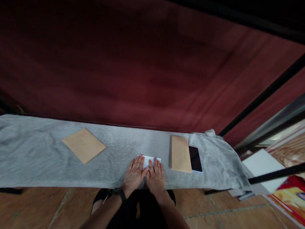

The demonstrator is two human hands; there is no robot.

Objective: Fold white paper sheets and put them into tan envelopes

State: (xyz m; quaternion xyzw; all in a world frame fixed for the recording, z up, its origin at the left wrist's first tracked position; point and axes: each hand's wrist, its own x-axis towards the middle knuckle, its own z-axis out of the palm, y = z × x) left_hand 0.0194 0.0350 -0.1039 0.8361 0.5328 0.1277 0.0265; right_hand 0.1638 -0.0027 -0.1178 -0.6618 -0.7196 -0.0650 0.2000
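A small sheet of white paper (148, 159) lies on the grey cloth near the front edge, partly covered by both of my hands. My left hand (134, 174) rests flat on its left part, fingers stretched forward. On the right part my right hand (156, 176) lies flat in the same way, the thumbs close together. Off to the left is a brown envelope (84, 145), turned at an angle. Right of my hands sits a brown envelope stack (181, 154), overlapping a dark-screened phone or tablet (195, 159).
The narrow table has a wrinkled grey cloth (43, 154) over it. Behind it hangs a dark red curtain (145, 74). Dark metal posts (268, 89) stand at the right, near a white box (263, 166) and a red and yellow carton (297, 200). Tiled floor (207, 217) lies below.
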